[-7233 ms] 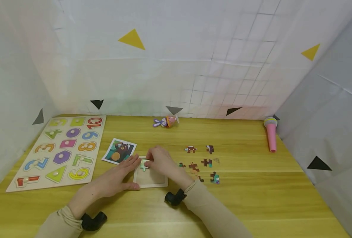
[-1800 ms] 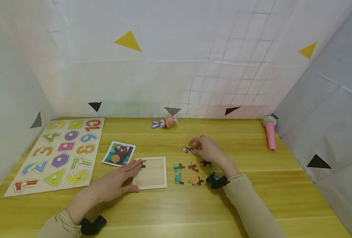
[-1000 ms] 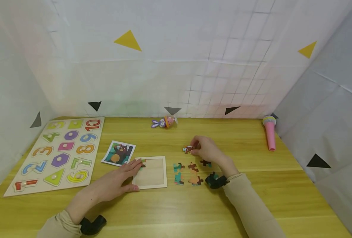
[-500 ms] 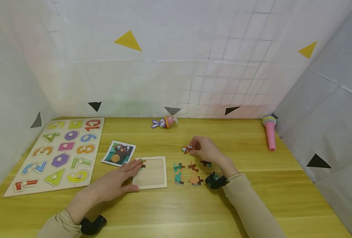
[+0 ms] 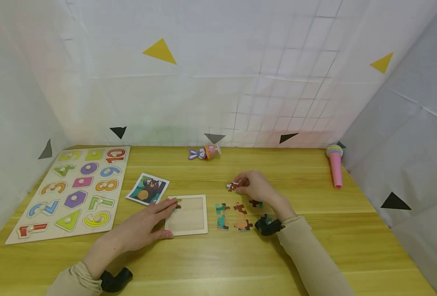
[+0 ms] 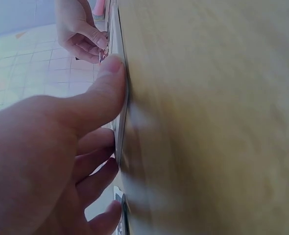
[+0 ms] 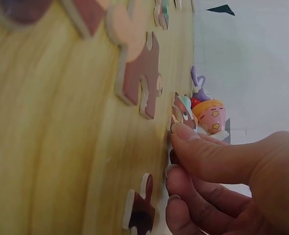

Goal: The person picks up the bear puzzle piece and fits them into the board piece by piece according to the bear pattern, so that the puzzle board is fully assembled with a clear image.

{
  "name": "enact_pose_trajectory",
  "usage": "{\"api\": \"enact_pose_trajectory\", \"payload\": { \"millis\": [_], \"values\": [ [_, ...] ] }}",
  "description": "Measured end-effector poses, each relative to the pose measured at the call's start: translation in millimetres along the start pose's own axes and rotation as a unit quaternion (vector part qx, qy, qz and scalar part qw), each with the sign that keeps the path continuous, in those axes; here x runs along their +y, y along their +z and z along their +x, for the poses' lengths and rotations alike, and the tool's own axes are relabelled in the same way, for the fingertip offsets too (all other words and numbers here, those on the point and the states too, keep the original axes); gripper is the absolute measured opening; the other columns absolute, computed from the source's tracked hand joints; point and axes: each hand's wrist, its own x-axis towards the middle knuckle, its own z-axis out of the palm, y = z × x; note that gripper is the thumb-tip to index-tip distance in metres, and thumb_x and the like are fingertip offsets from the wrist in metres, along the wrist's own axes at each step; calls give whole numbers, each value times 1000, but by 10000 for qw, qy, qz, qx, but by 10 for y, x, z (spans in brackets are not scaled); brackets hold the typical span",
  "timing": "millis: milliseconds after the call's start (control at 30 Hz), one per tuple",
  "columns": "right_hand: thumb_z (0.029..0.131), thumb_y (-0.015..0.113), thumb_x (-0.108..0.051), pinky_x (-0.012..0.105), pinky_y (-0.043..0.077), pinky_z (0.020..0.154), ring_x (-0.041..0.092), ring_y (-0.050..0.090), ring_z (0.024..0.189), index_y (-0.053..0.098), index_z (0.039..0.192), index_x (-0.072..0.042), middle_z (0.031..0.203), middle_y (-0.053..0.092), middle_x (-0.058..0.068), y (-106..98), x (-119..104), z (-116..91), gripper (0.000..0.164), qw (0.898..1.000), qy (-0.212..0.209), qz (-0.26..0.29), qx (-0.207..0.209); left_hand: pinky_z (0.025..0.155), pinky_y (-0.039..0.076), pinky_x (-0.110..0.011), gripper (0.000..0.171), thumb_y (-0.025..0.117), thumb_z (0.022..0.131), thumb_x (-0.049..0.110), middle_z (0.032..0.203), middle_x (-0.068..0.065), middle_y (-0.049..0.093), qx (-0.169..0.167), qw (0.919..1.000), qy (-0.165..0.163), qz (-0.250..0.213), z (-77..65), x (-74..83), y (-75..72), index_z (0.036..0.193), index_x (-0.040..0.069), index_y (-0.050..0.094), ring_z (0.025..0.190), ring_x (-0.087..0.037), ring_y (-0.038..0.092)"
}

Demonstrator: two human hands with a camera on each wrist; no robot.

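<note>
My left hand rests along the left side of a small wooden puzzle tray, thumb at the near corner and fingertips at the far one. In the tray's far left corner lies one puzzle piece, partly covered by those fingers. Right of the tray, my right hand pinches a brown bear-face puzzle piece between thumb and fingers, low at the tabletop. The right wrist view shows the thumb against that bear-face piece. Several loose pieces lie between tray and right wrist.
A bear picture card lies behind my left hand. At the left is a number-and-shape peg board. A rabbit toy lies at the back, a pink toy microphone at the far right. Fabric walls enclose the table.
My right hand has moved from the tray's far left corner to the loose pieces on the right and pinches the bear-face piece. In the last second both hands stay almost still.
</note>
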Motion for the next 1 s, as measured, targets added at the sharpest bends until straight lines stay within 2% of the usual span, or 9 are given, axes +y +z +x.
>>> {"api": "enact_pose_trajectory", "payload": {
  "millis": [267,367,533,667,833,1000],
  "values": [
    [93,71,-13,29,50,68,14,59,76,76,107,-10,90,71,3,13,-18,-5,15,9999,-32,27,108,113,35,-56,75,62,95,49,162,-7,33,124,9997,136,182,5,12,13,154,9,39,145,-36,38],
    [96,68,-13,28,51,64,14,62,75,76,111,-8,90,70,4,22,-27,-1,17,9995,11,302,98,115,33,-56,74,62,95,49,162,-7,33,153,9996,177,182,7,12,17,154,9,39,145,-35,36],
    [98,64,-11,28,56,59,17,70,74,72,121,-5,91,67,8,46,-90,3,24,9951,34,987,93,113,35,-57,74,60,96,50,161,-7,35,144,9995,201,193,5,7,12,155,11,39,146,-37,36],
    [98,64,-12,28,54,61,20,71,75,72,116,-5,91,67,8,73,-214,-3,21,9926,-174,1194,155,115,33,-57,73,60,96,48,162,-8,33,46,9996,219,177,11,7,3,155,13,38,147,-36,34],
    [98,64,-13,26,51,60,20,69,74,72,104,-5,87,70,6,175,-462,-3,13,9921,-548,1110,-190,117,30,-55,72,59,97,47,163,-9,31,-13,9992,310,242,17,2,1,155,10,38,148,-35,32],
    [99,62,-11,25,51,59,20,68,74,69,112,-6,87,67,4,372,-709,-2,15,9895,-814,1030,-599,114,34,-56,71,60,97,46,164,-6,28,-64,9994,216,256,27,-16,19,156,13,37,148,-35,30]
  ]
}}
